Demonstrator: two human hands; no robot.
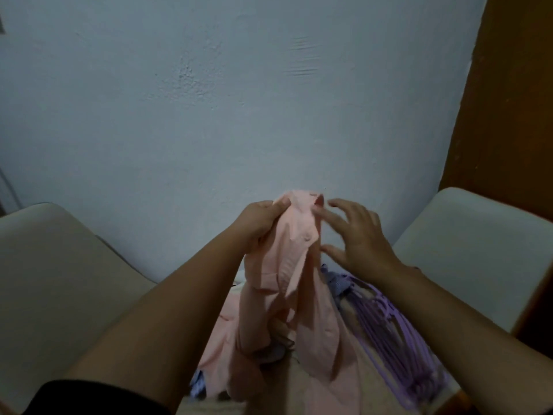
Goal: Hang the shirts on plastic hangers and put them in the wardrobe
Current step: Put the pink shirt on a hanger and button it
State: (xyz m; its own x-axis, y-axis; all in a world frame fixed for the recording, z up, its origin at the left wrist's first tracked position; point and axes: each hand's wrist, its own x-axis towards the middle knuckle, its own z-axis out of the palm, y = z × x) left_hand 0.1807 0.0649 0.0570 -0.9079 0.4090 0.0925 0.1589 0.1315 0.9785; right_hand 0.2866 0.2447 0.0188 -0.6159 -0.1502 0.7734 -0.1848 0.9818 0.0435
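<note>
Left grip (260,223) clenches the soft, crumpled pink shirt (299,280); right grip (356,235) spread, fingertips touching its collar.

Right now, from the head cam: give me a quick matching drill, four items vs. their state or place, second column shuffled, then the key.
Column 1
1. left hand
2. right hand
3. pink shirt
4. purple hangers

Column 2
A. lying in a pile at lower right, under the right forearm
B. fingers spread, fingertips at the collar, gripping nothing
C. held up by its collar, body hanging down
D. curled round the fabric at the collar

Pairs: 1-D, 2-B, 3-C, 4-A
</note>
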